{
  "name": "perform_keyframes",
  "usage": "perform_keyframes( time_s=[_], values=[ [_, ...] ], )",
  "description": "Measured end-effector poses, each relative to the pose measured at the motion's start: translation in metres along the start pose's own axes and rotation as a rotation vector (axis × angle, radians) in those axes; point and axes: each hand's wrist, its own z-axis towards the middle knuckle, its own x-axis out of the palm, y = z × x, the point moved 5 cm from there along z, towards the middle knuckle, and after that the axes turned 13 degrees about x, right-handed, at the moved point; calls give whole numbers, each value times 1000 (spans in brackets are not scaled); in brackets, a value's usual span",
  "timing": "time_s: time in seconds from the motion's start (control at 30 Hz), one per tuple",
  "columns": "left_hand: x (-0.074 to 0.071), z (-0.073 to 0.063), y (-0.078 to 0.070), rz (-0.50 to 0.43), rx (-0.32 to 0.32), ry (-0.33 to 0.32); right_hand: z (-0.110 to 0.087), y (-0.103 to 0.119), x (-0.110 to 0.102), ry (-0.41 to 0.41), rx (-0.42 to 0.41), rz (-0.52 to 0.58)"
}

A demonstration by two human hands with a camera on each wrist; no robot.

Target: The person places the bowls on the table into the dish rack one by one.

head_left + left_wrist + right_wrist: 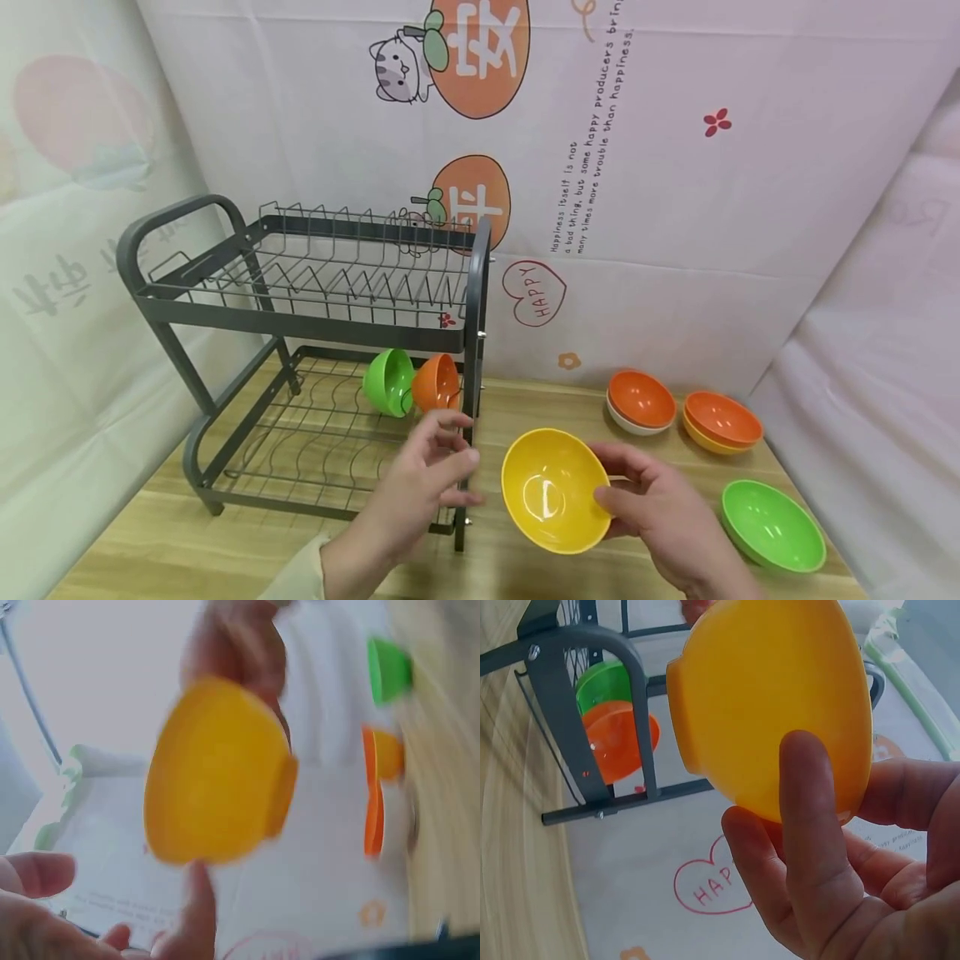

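Observation:
My right hand (656,504) pinches a yellow bowl (551,492) by its right side, thumb over the rim and fingers behind. The bowl is tilted, its inside towards the head camera; in the right wrist view its outer wall (765,697) and foot ring show. Left of the bowl is my left hand (420,479), fingers loosely bent with nothing in them, in front of the rack's right post. On the lower tier of the dark dish rack (300,321), a green bowl (390,383) and an orange bowl (436,383) stand on edge side by side.
On the wooden table at right, an orange bowl (642,397) sits in a white bowl (637,426), another orange bowl (723,417) in a yellow one (712,443). A green bowl (772,525) lies nearer. The rack's upper tier (322,275) holds wire slots. Printed cloth hangs behind.

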Motion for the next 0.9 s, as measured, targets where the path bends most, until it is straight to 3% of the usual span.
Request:
perform_keyframes(
  time_s=[0.13, 0.27, 0.4, 0.7, 0.9],
  values=[
    [10, -8, 8, -216, -175, 99, -2, 3, 7, 26, -5, -6],
    [14, -11, 16, -348, -246, 163, -4, 4, 14, 34, 13, -19],
    [15, -12, 23, -404, -265, 193, -4, 4, 16, 33, 23, -22],
    [8, -13, 30, -441, -286, 189, -2, 3, 25, 60, 21, -25],
    [-11, -17, 21, -411, -292, 248, 0, 13, 36, -63, -2, -93]
  ],
)
